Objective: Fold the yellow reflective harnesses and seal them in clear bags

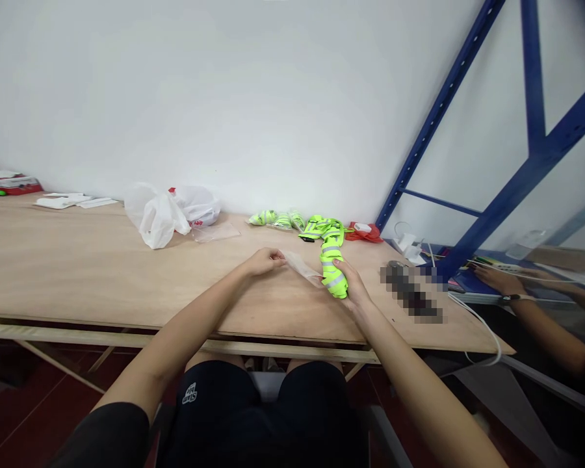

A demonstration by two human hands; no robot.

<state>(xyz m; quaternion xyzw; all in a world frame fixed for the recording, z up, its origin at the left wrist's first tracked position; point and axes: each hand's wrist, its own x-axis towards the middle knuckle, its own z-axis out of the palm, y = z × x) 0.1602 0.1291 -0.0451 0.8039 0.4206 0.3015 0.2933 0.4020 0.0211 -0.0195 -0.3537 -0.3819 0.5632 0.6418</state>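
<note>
My right hand is closed round a rolled neon-yellow reflective vest with silver stripes, held just above the table. My left hand pinches the end of a clear plastic bag. The bag stretches across to the vest, and its far end meets the roll; I cannot tell whether it goes under or around it. Just behind lies a loose, unrolled yellow vest. Farther left along the wall are several rolled vests in clear bags.
White plastic bags and a flat clear bag lie to the left on the wooden table. A red cloth bundle sits behind right. Blue rack posts rise at right, where another person's hands show. A white cable hangs there.
</note>
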